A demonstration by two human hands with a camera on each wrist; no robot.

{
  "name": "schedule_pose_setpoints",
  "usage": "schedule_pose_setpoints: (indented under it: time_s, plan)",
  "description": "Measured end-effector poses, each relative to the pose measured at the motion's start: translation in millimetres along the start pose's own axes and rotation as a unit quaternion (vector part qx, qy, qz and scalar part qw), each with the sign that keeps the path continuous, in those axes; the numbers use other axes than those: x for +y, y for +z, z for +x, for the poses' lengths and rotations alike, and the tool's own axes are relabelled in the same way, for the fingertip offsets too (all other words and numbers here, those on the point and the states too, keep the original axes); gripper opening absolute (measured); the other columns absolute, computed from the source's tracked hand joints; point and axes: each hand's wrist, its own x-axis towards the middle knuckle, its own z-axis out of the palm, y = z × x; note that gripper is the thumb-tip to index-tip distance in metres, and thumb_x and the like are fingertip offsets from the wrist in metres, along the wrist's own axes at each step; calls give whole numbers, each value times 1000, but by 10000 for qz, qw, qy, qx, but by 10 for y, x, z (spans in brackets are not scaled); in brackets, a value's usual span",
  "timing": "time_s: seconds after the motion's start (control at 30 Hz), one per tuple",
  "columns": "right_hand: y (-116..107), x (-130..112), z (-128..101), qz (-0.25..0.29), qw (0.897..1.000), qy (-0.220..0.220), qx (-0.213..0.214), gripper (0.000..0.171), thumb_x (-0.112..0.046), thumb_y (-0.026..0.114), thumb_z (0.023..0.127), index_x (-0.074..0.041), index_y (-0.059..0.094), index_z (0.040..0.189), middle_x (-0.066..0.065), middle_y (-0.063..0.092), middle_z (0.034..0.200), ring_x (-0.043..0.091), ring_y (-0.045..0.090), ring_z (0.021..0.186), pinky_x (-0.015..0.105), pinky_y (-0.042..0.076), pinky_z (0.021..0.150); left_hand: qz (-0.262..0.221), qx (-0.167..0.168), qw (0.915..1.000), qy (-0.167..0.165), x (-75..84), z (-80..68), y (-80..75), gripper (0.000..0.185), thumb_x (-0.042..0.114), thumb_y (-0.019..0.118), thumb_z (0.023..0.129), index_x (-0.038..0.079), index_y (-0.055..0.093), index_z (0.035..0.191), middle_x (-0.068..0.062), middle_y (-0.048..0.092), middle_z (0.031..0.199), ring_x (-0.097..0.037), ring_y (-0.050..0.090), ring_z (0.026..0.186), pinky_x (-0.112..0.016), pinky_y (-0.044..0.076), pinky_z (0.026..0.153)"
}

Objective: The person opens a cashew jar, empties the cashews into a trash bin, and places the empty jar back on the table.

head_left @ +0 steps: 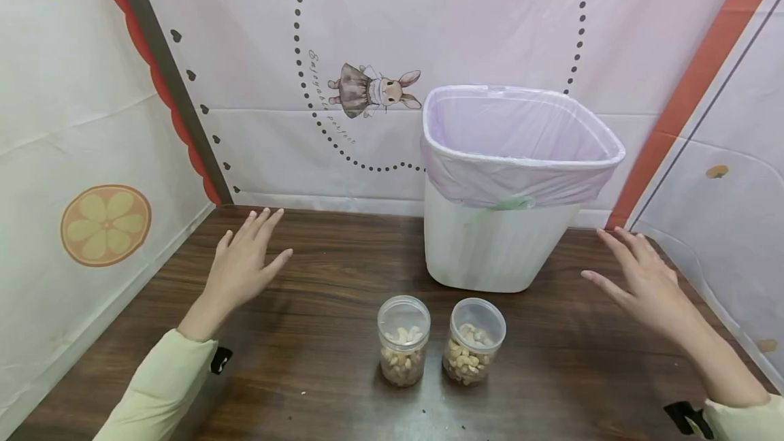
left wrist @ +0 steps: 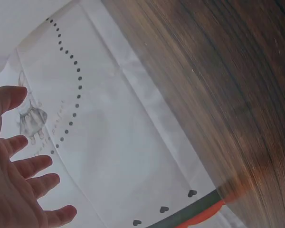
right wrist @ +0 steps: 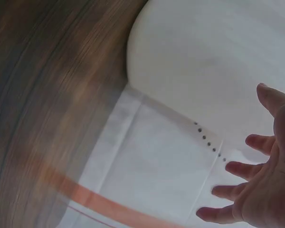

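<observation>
Two clear plastic jars stand side by side near the front middle in the head view: a left jar [head_left: 403,342] and a right jar [head_left: 473,342], both partly filled with cashews [head_left: 465,363]. My left hand [head_left: 241,264] is held out at the left with fingers spread, holding nothing; the left wrist view also shows this hand [left wrist: 23,175]. Over at the right, my right hand [head_left: 643,284] is spread too and holds nothing. It is nearest to the white trash bin [head_left: 496,243], whose side fills much of the right wrist view above the hand [right wrist: 261,175].
A pale purple liner bag [head_left: 520,179] is folded over the bin's rim. The dark wooden table [head_left: 331,271] ends at a printed cloth backdrop [head_left: 361,12] behind, with cloth walls on both sides. Small crumbs lie near the table's front.
</observation>
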Motion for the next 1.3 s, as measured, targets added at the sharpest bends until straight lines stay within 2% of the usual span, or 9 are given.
schedule_pose_setpoints:
  time_s: [0.17,0.4,0.57,0.73,0.87,1.0,1.1,1.3]
  plan:
    - [-34,-162,-29,232,9996,-125,-65,68,-29,61,86,-7,28,142,29,36,130,52,33,114,69,24,72,-153,-90,9998,83,69,-42,-17,70,40,56,87,13,26,144,-17,34,142,-37,28,130,-66,21,94]
    - [-42,-351,-64,661,9959,-610,28,60,-22,63,85,-5,37,136,24,46,121,46,39,110,61,29,80,-494,-255,9983,198,170,-91,-27,72,41,58,86,14,24,144,-15,34,143,-38,32,128,-65,25,93]
    - [-52,-491,-78,882,9929,-796,16,56,-19,64,84,-3,42,133,19,48,123,40,40,112,54,31,85,-1015,-465,9933,293,236,-129,-24,75,38,61,84,15,24,144,-16,35,142,-38,33,128,-65,28,92]
    - [-73,-648,-79,931,9915,-899,-102,55,-18,64,84,-8,43,133,12,49,126,31,41,115,44,33,87,-1649,-913,9819,198,316,-179,-41,78,37,64,83,17,21,145,-16,33,143,-35,36,125,-58,31,96]
    - [-91,-773,-77,981,9900,-999,-174,55,-19,65,84,-12,43,134,7,50,127,20,42,116,25,31,91,-2057,-1173,9714,204,379,-214,-43,80,35,66,81,18,21,145,-15,32,143,-34,36,125,-54,32,98]
    - [-99,-897,-63,1164,9862,-1154,-216,55,-17,65,83,-15,43,134,3,50,128,5,39,118,9,25,90,-2445,-1307,9601,371,434,-251,-43,82,32,70,79,18,23,144,-14,35,142,-34,33,127,-55,31,98]
    - [-89,-986,-39,1303,9825,-1314,-217,55,-15,65,83,-16,44,133,2,51,127,1,39,118,5,23,92,-2706,-1372,9513,550,479,-276,-36,84,30,73,75,18,24,143,-13,38,140,-34,34,127,-56,30,98]
    - [-52,-1142,19,1409,9785,-1464,-359,54,-17,65,84,-18,44,133,0,51,127,8,43,118,8,26,94,-3105,-1571,9340,804,589,-310,-21,88,33,77,70,21,27,142,-5,42,138,-29,37,126,-54,31,98]
